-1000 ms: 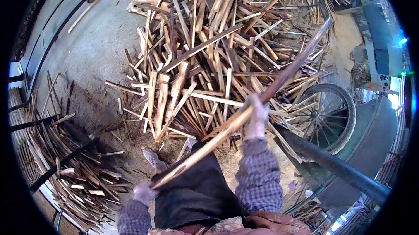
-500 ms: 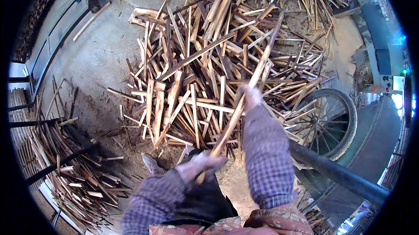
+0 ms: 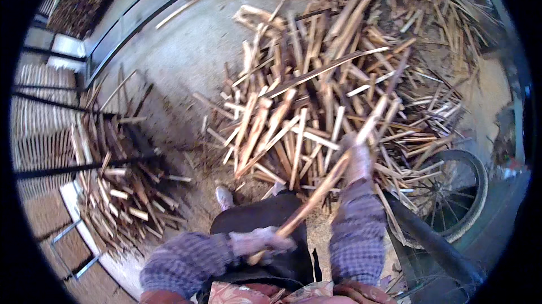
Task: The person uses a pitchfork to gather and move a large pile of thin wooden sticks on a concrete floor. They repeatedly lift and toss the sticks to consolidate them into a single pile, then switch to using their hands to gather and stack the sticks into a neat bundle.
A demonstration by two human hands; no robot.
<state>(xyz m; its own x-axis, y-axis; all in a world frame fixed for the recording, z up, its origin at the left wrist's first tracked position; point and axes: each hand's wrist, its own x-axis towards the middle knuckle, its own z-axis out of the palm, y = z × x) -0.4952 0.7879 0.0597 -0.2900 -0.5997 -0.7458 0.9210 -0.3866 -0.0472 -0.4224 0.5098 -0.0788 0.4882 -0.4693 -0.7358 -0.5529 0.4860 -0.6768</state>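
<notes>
A long rough wood strip (image 3: 322, 188) slants across in front of me, from my lap up over the heap. Near its lower end my left hand (image 3: 265, 242) is wrapped round it. Farther up, my right hand (image 3: 355, 157) closes on the same strip, somewhat blurred. The strip's far end overlaps the big pile of split wood sticks (image 3: 299, 117), so where it stops is hard to make out.
A spoked wheel (image 3: 480, 191) with a dark pipe (image 3: 423, 230) stands at the right of the pile. At the left, more sticks (image 3: 118, 191) lie between dark metal bars (image 3: 84, 165), beside stacked slats (image 3: 45, 123). A lone stick (image 3: 183, 9) lies on the concrete floor (image 3: 186, 50).
My view has swung left, so the pile and wheel sit farther right and lower. Both hands still hold the strip, and my left forearm lies flatter across my lap.
</notes>
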